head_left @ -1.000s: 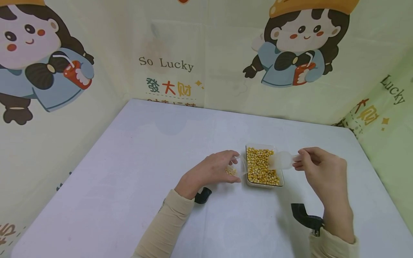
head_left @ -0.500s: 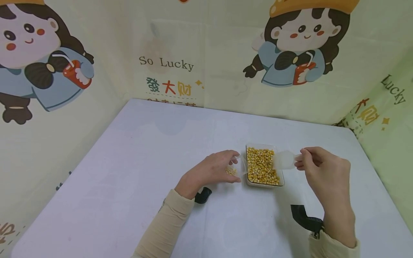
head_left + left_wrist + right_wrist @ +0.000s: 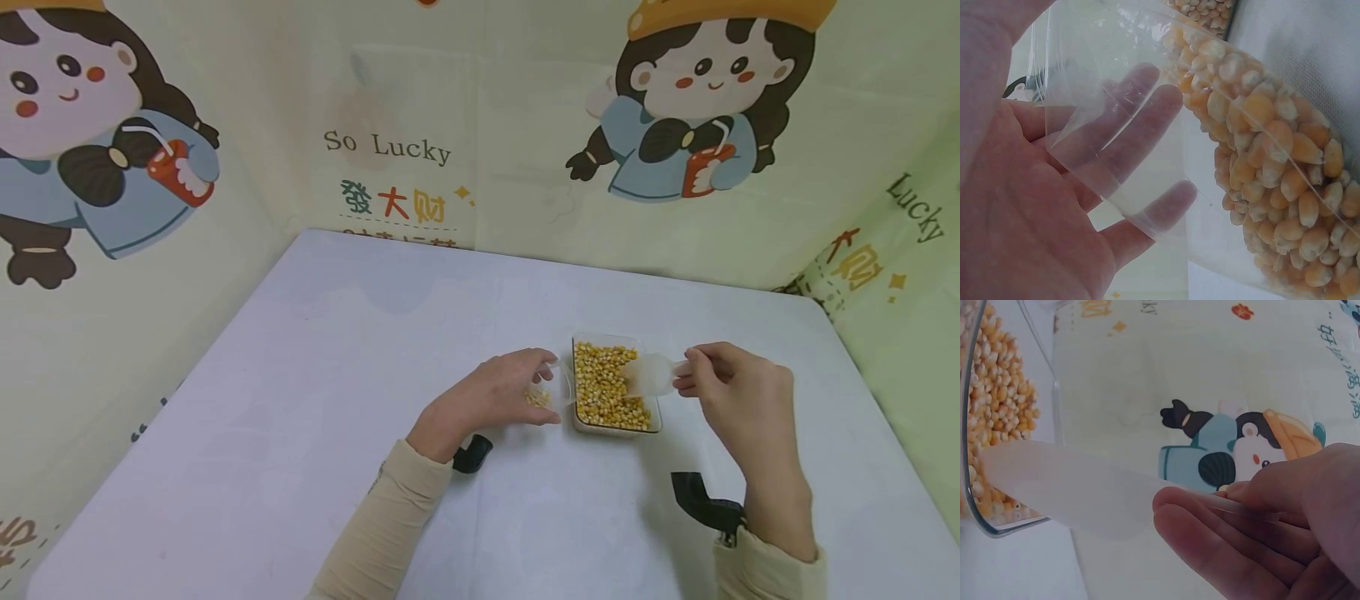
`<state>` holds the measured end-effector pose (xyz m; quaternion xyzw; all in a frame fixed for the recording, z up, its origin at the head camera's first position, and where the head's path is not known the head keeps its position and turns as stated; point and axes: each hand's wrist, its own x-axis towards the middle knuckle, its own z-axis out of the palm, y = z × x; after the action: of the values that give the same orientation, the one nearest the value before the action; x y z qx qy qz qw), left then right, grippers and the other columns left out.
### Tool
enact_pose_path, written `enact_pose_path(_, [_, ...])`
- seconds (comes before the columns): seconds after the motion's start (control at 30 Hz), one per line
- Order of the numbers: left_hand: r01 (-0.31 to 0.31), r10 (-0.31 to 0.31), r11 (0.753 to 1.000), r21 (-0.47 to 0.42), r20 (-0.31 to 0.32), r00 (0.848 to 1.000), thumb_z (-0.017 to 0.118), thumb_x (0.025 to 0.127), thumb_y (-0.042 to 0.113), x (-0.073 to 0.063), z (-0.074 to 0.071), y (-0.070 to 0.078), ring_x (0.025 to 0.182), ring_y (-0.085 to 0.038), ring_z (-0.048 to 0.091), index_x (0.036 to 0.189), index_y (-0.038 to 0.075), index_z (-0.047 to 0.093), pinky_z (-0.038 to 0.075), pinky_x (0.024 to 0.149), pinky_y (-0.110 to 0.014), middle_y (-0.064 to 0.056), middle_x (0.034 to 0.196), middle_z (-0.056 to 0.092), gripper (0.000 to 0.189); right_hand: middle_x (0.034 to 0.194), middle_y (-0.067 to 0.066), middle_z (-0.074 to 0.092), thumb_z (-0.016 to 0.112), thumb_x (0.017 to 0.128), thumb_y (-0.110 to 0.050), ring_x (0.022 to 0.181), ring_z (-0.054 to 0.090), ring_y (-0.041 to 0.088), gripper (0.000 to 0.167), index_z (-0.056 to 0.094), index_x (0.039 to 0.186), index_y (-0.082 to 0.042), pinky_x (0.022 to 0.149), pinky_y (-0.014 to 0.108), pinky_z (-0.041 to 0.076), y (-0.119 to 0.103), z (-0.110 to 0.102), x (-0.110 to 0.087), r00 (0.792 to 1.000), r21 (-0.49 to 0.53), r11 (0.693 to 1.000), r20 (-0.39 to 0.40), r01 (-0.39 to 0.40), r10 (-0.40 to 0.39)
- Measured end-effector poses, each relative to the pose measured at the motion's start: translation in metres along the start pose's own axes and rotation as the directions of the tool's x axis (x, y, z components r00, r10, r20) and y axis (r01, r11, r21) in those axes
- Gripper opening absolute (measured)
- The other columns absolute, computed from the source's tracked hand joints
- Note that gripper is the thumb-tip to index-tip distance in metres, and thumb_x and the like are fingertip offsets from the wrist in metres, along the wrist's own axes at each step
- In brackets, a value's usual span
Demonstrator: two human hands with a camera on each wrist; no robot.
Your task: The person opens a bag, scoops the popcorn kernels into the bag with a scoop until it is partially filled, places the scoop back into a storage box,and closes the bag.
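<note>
A clear rectangular box full of yellow corn kernels sits on the table. Just left of it, my left hand holds a clear plastic cup, thumb on one side and fingers round the other. Corn kernels lie inside the cup, and its rim points toward the box. From the right, my right hand pinches the handle of a translucent white scoop between thumb and fingers. The scoop's front end reaches over the box wall and into the corn, which hides its tip.
A white table spreads around the box. Cream cloth walls with cartoon prints rise behind and on both sides. Black curved camera mounts stick out from both wrists.
The right hand drew the scoop a little to the right, then moved it back left into the corn. The left hand and cup stayed in place.
</note>
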<state>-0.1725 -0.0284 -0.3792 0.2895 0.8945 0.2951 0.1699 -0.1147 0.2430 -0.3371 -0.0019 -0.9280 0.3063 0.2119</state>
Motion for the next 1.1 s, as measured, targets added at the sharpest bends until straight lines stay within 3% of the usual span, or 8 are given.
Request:
enact_pose_path(0.23, [0.011, -0.011, 1.0, 0.005, 0.006, 1.0, 0.079, 0.084, 0.041, 0.0, 0.001, 0.0, 0.119, -0.012, 0.059, 0.146, 0.013, 0.042, 0.049, 0.099, -0.03, 0.001, 0.132, 0.063, 0.078, 0.082, 0.016, 0.076, 0.056, 0.1, -0.017, 0.058, 0.065, -0.008, 0.024, 0.072, 0.1, 0.003, 0.061, 0.003, 0.046, 0.008, 0.003, 0.003, 0.994, 0.038, 0.996, 0.07, -0.081, 0.078])
enact_pose_path(0.47, [0.012, -0.012, 1.0, 0.006, 0.009, 1.0, 0.079, 0.083, 0.041, 0.002, 0.001, 0.0, 0.119, -0.011, 0.059, 0.146, 0.013, 0.042, 0.049, 0.099, -0.03, 0.002, 0.131, 0.063, 0.078, 0.09, 0.019, 0.076, 0.054, 0.102, -0.022, 0.064, 0.07, -0.001, 0.03, 0.069, 0.108, 0.003, 0.064, 0.007, 0.051, 0.018, 0.005, 0.006, 0.975, 0.092, 0.981, 0.16, -0.169, 0.153])
enact_pose_path(0.6, [0.005, -0.005, 1.0, 0.014, 0.007, 1.0, 0.079, 0.083, 0.041, 0.002, 0.001, 0.0, 0.119, -0.011, 0.059, 0.146, 0.013, 0.042, 0.049, 0.099, -0.029, 0.002, 0.131, 0.063, 0.077, 0.09, 0.017, 0.076, 0.055, 0.102, -0.02, 0.066, 0.071, 0.001, 0.029, 0.068, 0.109, 0.005, 0.064, 0.015, 0.056, 0.024, 0.006, 0.007, 0.97, 0.155, 0.97, 0.184, -0.185, 0.156])
enact_pose_path(0.73, [0.0, -0.001, 1.0, 0.016, 0.006, 1.0, 0.078, 0.084, 0.041, 0.002, 0.0, 0.001, 0.119, -0.011, 0.059, 0.146, 0.013, 0.042, 0.049, 0.098, -0.029, 0.002, 0.131, 0.063, 0.077, 0.085, 0.007, 0.076, 0.054, 0.102, -0.018, 0.068, 0.073, 0.005, 0.029, 0.066, 0.109, 0.007, 0.066, 0.021, 0.059, 0.029, 0.007, 0.008, 0.965, 0.222, 0.955, 0.213, -0.197, 0.15])
enact_pose_path(1.1, [0.019, -0.02, 1.0, 0.011, 0.018, 1.0, 0.078, 0.084, 0.041, 0.003, 0.002, 0.001, 0.12, -0.011, 0.059, 0.146, 0.013, 0.042, 0.048, 0.1, -0.03, 0.002, 0.132, 0.063, 0.078, 0.084, -0.006, 0.075, 0.053, 0.103, -0.023, 0.074, 0.075, 0.009, 0.037, 0.062, 0.115, 0.01, 0.07, 0.021, 0.059, 0.038, 0.012, 0.01, 0.937, 0.293, 0.915, 0.292, -0.277, 0.19])
